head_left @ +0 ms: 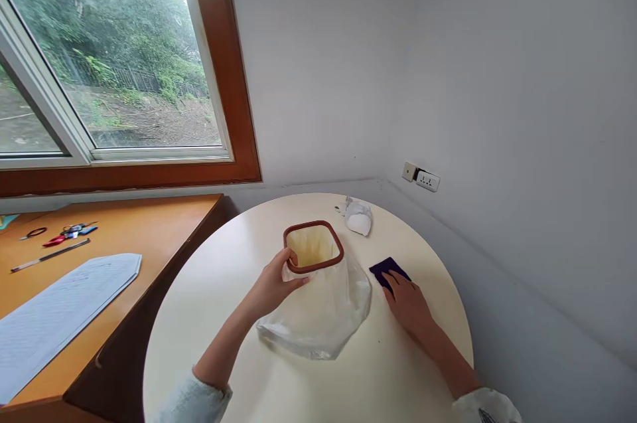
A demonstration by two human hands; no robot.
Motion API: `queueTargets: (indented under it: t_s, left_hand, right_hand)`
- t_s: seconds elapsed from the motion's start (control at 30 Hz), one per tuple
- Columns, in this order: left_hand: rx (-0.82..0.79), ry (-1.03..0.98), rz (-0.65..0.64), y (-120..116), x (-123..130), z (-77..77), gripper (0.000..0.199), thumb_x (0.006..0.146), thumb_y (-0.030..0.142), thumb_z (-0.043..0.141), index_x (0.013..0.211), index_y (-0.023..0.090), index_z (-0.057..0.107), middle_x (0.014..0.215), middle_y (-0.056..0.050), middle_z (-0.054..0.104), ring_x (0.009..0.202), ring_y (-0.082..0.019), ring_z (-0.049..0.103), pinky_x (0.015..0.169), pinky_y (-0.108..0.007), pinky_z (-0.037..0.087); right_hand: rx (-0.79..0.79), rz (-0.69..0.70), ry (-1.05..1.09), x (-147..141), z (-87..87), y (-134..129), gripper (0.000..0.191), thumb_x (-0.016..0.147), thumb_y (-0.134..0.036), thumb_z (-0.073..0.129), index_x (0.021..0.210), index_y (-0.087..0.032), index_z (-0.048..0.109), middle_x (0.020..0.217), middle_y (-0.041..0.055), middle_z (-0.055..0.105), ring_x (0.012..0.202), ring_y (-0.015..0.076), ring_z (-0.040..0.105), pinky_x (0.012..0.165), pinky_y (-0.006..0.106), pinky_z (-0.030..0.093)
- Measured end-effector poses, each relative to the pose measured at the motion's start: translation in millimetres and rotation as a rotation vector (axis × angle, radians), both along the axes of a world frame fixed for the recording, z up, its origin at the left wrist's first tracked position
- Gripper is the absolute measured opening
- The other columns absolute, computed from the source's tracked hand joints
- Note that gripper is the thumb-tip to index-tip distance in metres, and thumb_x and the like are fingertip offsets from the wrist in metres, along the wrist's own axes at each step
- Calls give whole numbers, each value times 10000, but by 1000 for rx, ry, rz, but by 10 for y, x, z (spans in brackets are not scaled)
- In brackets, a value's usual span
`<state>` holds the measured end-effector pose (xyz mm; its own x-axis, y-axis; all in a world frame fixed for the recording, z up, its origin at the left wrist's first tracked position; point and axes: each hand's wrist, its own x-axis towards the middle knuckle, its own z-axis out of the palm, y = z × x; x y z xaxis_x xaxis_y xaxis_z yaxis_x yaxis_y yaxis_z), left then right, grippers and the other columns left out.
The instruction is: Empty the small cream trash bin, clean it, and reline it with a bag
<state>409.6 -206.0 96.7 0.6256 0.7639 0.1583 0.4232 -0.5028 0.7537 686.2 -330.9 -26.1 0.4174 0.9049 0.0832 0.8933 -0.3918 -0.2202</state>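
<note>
The bin stood on the round tabletop, probably light and best held by its stiff rim, which the left hand gripped, while the right hand pressed a soft cloth flat.

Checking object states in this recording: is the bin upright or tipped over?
Upright. The bin stands on the table with its brown rim uppermost and its mouth facing up; the left hand grips the rim.
</note>
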Motion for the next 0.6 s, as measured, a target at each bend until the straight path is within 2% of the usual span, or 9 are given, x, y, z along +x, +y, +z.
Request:
queueTargets:
  t_s: [0.17, 0.33, 0.6]
  left_hand:
    - [55, -48, -75, 11, 342, -88, 277, 709, 391, 588, 822, 222, 399, 863, 5, 504, 780, -162, 464, 685, -274, 382]
    - [73, -76, -117, 124, 746, -207, 304, 676, 385, 625, 826, 219, 419, 883, -3, 519, 790, -170, 478, 695, -278, 392]
    - [76, -94, -145, 162, 1277, -237, 301, 674, 355, 641, 822, 215, 420, 877, -16, 509, 809, -181, 477, 699, -280, 386]
  right_hand:
    - [8, -75, -45, -47, -37, -290, 465, 895, -318, 247, 1280, -169, 461, 1331, 82, 450, 1205, 229, 411, 990, 397, 286]
    - [19, -149, -87, -157, -93, -593, 457, 876, -314, 273, 1249, -167, 492, 1304, 85, 479, 1189, 242, 423, 976, 415, 287]
    - [90, -212, -123, -299, -156, -766, 409, 840, -256, 314, 1162, -172, 553, 1222, 104, 534, 1145, 259, 452, 935, 421, 301]
